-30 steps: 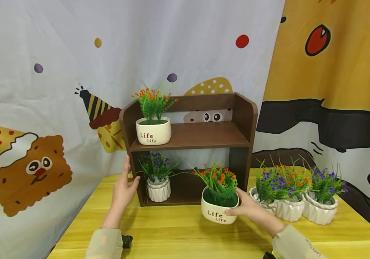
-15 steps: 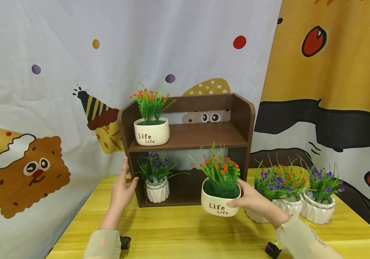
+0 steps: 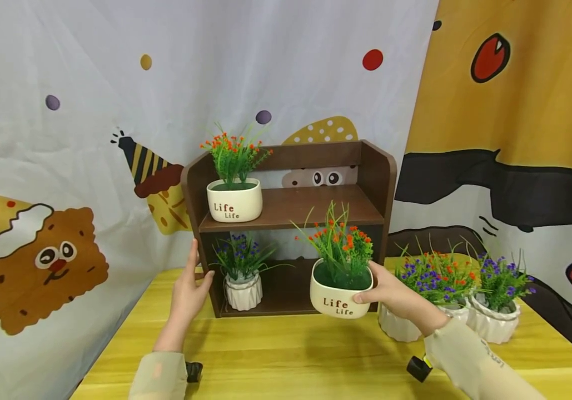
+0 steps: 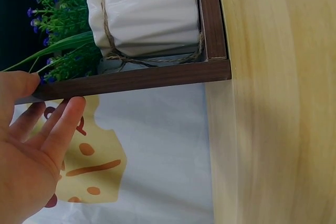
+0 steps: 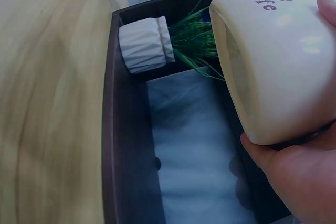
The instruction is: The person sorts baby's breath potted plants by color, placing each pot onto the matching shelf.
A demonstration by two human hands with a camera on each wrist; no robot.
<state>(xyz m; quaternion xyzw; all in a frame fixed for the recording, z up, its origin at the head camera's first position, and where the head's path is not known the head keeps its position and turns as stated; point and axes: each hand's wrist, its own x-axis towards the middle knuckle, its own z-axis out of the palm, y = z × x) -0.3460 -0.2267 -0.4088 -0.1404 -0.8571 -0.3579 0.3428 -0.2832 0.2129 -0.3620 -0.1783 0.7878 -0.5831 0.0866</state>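
My right hand [image 3: 391,291] grips a cream oval flowerpot [image 3: 341,297] marked "Life", with orange flowers and grass in it. The pot is held up above the table, in front of the lower shelf's right half; the right wrist view shows its underside tilted to the camera. My left hand [image 3: 188,294] lies at the left side panel of a brown two-tier shelf [image 3: 291,216], fingers extended along the outside, thumb [image 4: 21,85] at the front edge. A matching "Life" pot [image 3: 235,203] stands on the upper tier's left. A white fluted pot [image 3: 244,293] with purple flowers stands on the lower left.
Several white fluted pots [image 3: 493,319] with purple and orange flowers stand on the wooden table [image 3: 265,361] at the right, partly hidden by my right arm. A printed curtain [image 3: 90,66] hangs behind the shelf.
My right hand has lifted the cream flowerpot higher off the table, with a slight move to the right at first. My left hand has stayed at the shelf's side.
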